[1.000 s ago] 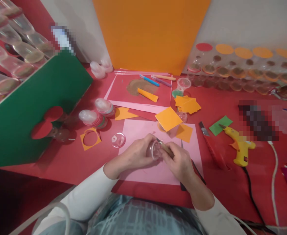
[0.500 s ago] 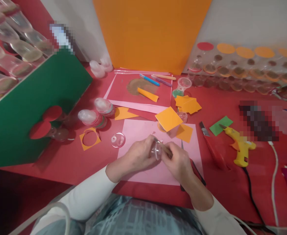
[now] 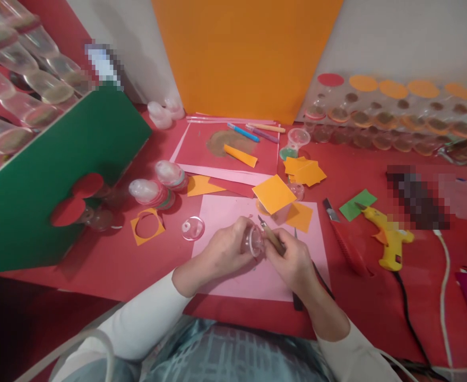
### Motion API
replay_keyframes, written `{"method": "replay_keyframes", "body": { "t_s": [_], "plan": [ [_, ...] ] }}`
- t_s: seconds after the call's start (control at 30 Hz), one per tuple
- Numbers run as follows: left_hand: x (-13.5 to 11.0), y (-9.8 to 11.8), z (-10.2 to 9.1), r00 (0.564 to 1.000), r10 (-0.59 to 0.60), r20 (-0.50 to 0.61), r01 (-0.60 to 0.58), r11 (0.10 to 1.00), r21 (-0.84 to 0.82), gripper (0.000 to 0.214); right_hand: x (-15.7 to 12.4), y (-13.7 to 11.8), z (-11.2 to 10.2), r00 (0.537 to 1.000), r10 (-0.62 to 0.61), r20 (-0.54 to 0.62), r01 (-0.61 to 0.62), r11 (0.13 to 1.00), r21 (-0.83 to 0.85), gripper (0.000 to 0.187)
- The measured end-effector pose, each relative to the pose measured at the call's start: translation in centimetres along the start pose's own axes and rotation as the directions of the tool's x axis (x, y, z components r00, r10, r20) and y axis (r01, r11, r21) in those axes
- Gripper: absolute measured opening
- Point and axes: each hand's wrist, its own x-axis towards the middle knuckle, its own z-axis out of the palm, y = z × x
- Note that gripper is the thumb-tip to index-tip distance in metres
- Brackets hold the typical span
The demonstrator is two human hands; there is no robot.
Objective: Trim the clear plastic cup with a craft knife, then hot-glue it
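Left hand (image 3: pixel 225 245) was curled in a grip; right hand (image 3: pixel 292 260) was closed in a pinch near it. Both forearms (image 3: pixel 329 313) angled inward; finger detail appeared partly obscured.

One camera, worn on the person's head, looks forward and down from the near-edge side of the red surface (image 3: pixel 361 318), fairly close above it. The wide view reaches from patterned clothing (image 3: pixel 233 353), below the near edge, to the pale wall (image 3: pixel 388 37) behind the far edge.
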Motion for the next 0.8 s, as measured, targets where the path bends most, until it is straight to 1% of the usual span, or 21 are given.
{"method": "replay_keyframes", "body": {
  "t_s": [0.13, 0.2, 0.3, 0.43, 0.6, 0.7, 0.8],
  "plan": [
    [-0.1, -0.02, 0.32, 0.997, 0.081, -0.013, -0.079, 0.99, 0.121, 0.023, 0.01, -0.32, 0.16, 0.999, -0.025, -0.036, 0.023, 0.999, -0.048, 0.02],
    [-0.14, 0.02, 0.43, 0.995, 0.104, -0.012, -0.101, 0.984, 0.147, 0.019, 0.04, -0.37, 0.21, 0.998, -0.038, -0.043, 0.035, 0.997, -0.074, 0.023],
    [-0.16, 0.03, 0.53, 0.992, 0.126, -0.017, -0.123, 0.983, 0.134, 0.019, 0.11, -0.31, 0.27, 0.998, -0.051, -0.046, 0.046, 0.994, -0.102, 0.022],
    [-0.19, 0.03, 0.57, 0.992, 0.127, -0.02, -0.125, 0.989, 0.08, 0.022, 0.16, -0.25, 0.32, 0.996, -0.066, -0.056, 0.059, 0.992, -0.114, 0.018],
    [-0.26, 0.15, 0.46, 0.991, 0.128, -0.025, -0.129, 0.992, -0.015, 0.024, 0.24, -0.36, 0.2, 0.999, -0.012, -0.049, 0.01, 0.999, -0.046, 0.02],
    [-0.26, 0.24, 0.34, 0.996, 0.088, -0.004, -0.088, 0.994, -0.07, 0.028, 0.41, -0.22, 0.01, 0.999, 0.045, 0.021, -0.046, 0.998, 0.047, 0.02],
    [-0.22, 0.29, 0.22, 0.999, 0.046, 0.005, -0.045, 0.994, -0.097, 0.033, 0.53, 0.09, -0.23, 0.994, 0.077, 0.083, -0.088, 0.988, 0.13, 0.019]
  ]
}}
